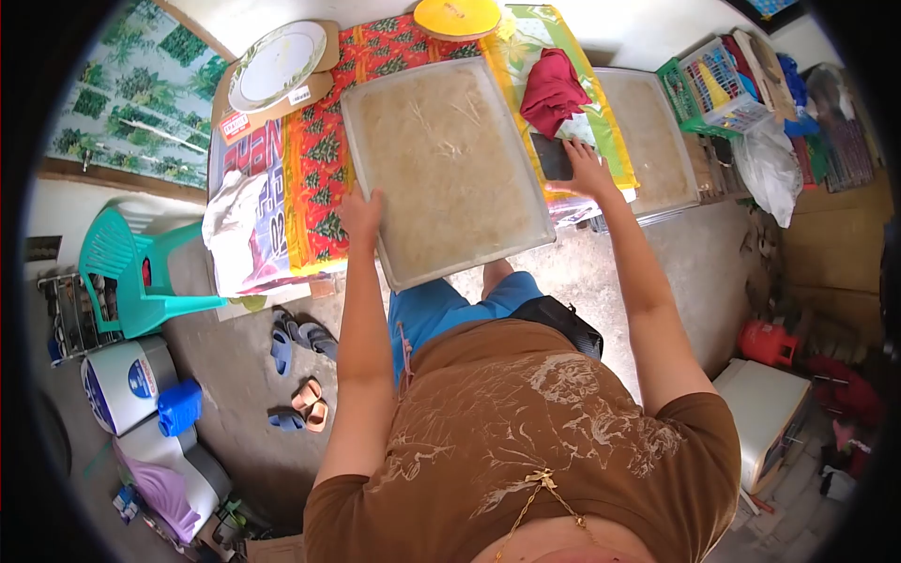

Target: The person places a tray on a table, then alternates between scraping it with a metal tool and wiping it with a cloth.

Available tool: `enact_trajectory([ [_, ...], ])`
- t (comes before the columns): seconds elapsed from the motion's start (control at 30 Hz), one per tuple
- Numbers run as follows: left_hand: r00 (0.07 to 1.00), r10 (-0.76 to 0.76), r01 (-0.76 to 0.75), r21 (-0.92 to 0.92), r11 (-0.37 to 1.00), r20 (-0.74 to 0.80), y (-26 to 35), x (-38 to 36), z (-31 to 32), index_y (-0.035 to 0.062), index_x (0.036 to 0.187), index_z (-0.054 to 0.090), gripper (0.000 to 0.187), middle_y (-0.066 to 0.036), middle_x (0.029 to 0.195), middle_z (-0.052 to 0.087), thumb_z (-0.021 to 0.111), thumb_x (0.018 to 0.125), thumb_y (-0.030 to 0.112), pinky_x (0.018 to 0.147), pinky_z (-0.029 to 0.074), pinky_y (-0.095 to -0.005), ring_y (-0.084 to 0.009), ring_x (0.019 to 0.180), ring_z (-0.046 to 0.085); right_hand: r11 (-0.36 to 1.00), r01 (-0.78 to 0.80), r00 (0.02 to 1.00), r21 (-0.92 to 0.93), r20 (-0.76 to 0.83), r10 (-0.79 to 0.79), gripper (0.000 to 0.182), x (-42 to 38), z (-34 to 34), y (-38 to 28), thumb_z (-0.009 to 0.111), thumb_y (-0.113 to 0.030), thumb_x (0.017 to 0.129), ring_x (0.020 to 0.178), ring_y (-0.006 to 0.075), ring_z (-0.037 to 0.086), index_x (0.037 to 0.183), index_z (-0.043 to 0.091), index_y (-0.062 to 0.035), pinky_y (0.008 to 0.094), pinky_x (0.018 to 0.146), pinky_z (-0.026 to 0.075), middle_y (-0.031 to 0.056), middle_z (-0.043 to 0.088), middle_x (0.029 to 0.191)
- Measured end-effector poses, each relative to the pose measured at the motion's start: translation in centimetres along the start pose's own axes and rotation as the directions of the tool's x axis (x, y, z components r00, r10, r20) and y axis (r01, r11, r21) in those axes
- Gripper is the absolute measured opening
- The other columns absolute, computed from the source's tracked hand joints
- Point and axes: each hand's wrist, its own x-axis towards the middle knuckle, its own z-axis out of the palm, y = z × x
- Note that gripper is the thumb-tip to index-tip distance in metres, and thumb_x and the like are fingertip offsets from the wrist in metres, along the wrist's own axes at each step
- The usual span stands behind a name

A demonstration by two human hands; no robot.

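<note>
A large tan rectangular tray [446,169] with a pale raised rim lies tilted over the front of the table, its near end reaching past the edge toward my body. My left hand [360,218] is closed on the tray's left edge, thumb on top. To the right of the tray, my right hand [588,172] has its fingers spread, with the fingertips at a flat dark rectangular object [551,157]. Just beyond that object sits a crumpled dark red cloth [554,92] on the yellow and green table cover [610,136].
A patterned plate [277,68] lies on cardboard at the back left, and a yellow round item [457,17] at the back. Another tan tray [648,141] and plastic baskets [718,84] are at right. A green chair [141,272] and sandals [310,399] are at left.
</note>
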Motion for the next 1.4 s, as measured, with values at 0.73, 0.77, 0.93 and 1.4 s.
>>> enact_trajectory([
  [0.73,0.944,0.289,-0.295,-0.015,0.955,-0.16,-1.5,-2.8,0.7,0.0157,0.149,0.039,0.054,-0.009,0.147,0.05,0.045,0.099,0.036,0.115,0.013,-0.0611,-0.0284,0.144,0.035,0.953,0.086,0.985,0.29,-0.169,-0.037,0.054,-9.9,-4.0,-5.8,0.047,-0.006,0.094,0.116,0.0354,0.06,0.143,0.048,-0.0288,0.0517,0.107,0.04,0.0133,0.056,0.138],
  [0.77,0.943,0.292,-0.295,0.001,0.955,-0.16,-1.5,-2.7,0.7,0.0164,0.149,0.039,0.054,-0.009,0.147,0.05,0.045,0.099,0.036,0.115,0.013,-0.0614,-0.0287,0.144,0.035,0.931,0.272,0.94,0.243,-0.274,-0.203,0.058,-10.4,-2.6,-7.1,0.047,-0.001,0.09,0.119,0.0319,0.059,0.142,0.049,-0.0275,0.0505,0.108,0.039,0.0117,0.055,0.14],
  [0.93,0.938,0.298,-0.289,0.074,0.955,-0.177,-1.0,-2.8,0.7,0.0187,0.151,0.037,0.054,-0.011,0.146,0.05,0.042,0.1,0.039,0.115,0.016,-0.0609,-0.0279,0.143,0.036,0.803,0.574,0.764,-0.158,-0.25,-0.595,0.059,-12.8,2.9,-14.5,0.058,-0.007,0.084,0.119,0.0381,0.056,0.14,0.051,-0.0247,0.0484,0.105,0.042,0.0167,0.058,0.133],
  [1.4,0.897,0.357,-0.328,0.15,0.933,-0.26,-0.8,-3.2,0.8,0.0175,0.146,0.042,0.05,-0.004,0.146,0.051,0.047,0.099,0.035,0.113,0.019,-0.064,-0.0295,0.14,0.042,0.791,0.519,0.771,-0.324,-0.221,-0.597,0.066,-10.1,6.5,-17.2,0.057,-0.011,0.085,0.108,0.0393,0.058,0.148,0.041,-0.027,0.0452,0.09,0.049,0.0247,0.055,0.127],
])
